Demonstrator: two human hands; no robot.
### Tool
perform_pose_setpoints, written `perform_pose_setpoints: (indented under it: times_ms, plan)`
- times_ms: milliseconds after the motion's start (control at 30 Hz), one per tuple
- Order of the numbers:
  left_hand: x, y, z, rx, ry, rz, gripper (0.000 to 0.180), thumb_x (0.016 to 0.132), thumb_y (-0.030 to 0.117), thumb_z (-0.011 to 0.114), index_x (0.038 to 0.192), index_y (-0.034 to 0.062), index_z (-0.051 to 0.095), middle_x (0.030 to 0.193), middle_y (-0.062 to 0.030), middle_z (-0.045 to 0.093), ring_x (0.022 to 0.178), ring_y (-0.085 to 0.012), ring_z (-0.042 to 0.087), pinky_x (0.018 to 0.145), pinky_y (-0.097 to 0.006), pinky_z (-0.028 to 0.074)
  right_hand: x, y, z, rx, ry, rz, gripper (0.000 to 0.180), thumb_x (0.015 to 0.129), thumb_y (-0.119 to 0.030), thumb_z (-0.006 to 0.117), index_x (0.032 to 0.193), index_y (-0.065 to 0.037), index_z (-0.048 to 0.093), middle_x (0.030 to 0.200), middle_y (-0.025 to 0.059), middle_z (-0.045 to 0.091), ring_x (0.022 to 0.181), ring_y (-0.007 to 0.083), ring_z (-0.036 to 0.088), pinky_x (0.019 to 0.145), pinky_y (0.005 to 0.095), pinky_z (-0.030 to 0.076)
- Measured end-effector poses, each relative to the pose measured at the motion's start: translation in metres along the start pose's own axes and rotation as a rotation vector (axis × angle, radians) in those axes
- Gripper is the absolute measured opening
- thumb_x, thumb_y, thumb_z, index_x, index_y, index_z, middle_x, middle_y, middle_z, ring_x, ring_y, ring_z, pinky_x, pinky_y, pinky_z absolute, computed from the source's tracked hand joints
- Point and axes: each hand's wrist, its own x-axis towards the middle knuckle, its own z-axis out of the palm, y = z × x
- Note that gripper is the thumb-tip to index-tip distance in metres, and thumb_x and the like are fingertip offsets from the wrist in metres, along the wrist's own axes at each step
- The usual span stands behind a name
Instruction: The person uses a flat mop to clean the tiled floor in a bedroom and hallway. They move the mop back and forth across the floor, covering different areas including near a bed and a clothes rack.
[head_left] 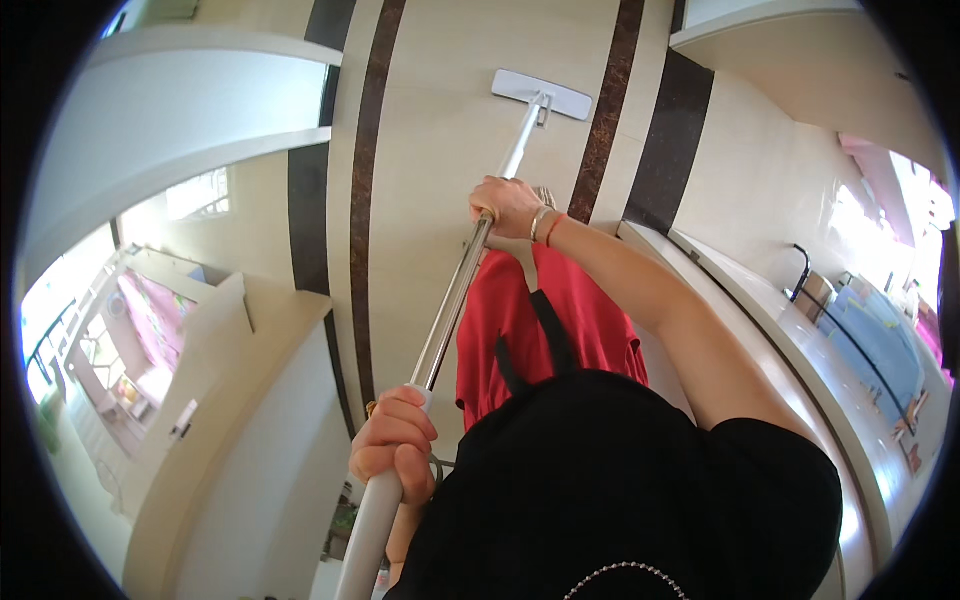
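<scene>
A flat mop [446,318] runs slantwise from the lower edge up to the floor ahead, its pole white at both ends and bare metal between. My left hand [395,445] is wrapped round the white grip low on the pole. Higher up, my right hand [506,207] is closed round the pole where the metal part meets the white lower section. The white rectangular mop head [541,94] lies on the tiled floor, close to a dark brown stripe. Whatever pad is under it is hidden.
Beige floor tiles [470,50] have dark stripes along both sides. At left, an open doorway shows a room with a pink curtain [155,320]; a pale door [200,110] stands farther up. On the right are a white ledge [760,340] and another room with light blue bedding [870,330].
</scene>
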Motion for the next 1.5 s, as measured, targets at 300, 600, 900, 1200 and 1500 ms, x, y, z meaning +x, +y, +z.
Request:
perform_pose_setpoints:
  times_ms: [300,600,900,1200,1500]
  plan:
    - [-0.041,0.023,-0.098,-0.066,-0.053,-0.084,0.026,0.083,0.002,0.064,0.072,0.0077,0.042,0.063,-0.0039,0.052,0.052,-0.0186,0.05,0.069,-0.042,0.051,-0.014,-0.083,0.107,0.149,0.303,-0.028,0.015,0.068,-0.009,0.064,0.072,-0.014,0.05,0.07,0.0013,0.053,0.077,0.026,0.056,0.063,0.0386,0.048]
    - [-0.129,0.045,-0.195,-0.003,0.085,-0.133,0.029,0.081,0.009,0.068,0.063,0.0096,0.045,0.058,-0.0018,0.052,0.051,-0.016,0.05,0.064,-0.037,0.047,-0.001,-0.184,0.232,0.217,0.277,-0.107,0.014,0.071,-0.008,0.064,0.068,-0.016,0.052,0.068,0.0004,0.055,0.074,0.026,0.057,0.062,0.039,0.049]
    - [-0.214,0.091,-0.218,0.108,0.404,-0.215,0.027,0.07,0.002,0.069,0.058,0.0057,0.045,0.054,-0.0042,0.05,0.049,-0.0188,0.049,0.063,-0.038,0.05,-0.021,-0.266,0.319,0.246,-0.055,-0.232,0.012,0.078,-0.015,0.063,0.071,-0.014,0.054,0.073,0.0034,0.057,0.078,0.0283,0.057,0.064,0.0421,0.049]
    - [-0.199,0.102,-0.174,0.048,0.53,-0.209,0.022,0.063,-0.001,0.07,0.058,0.0033,0.049,0.056,-0.0061,0.05,0.051,-0.0217,0.052,0.067,-0.039,0.051,0.006,-0.252,0.268,0.147,-0.625,-0.632,0.017,0.084,-0.02,0.063,0.072,-0.01,0.054,0.075,0.0056,0.059,0.079,0.0288,0.057,0.069,0.0431,0.05]
    - [-0.19,0.07,-0.137,-0.06,0.747,-0.073,0.02,0.069,-0.001,0.071,0.068,0.0042,0.052,0.061,-0.0066,0.054,0.055,-0.0216,0.057,0.076,-0.046,0.055,0.038,-0.214,0.233,0.033,-0.456,-0.622,0.028,0.083,-0.023,0.069,0.064,-0.013,0.052,0.065,0.005,0.055,0.072,0.0276,0.057,0.059,0.0416,0.042]
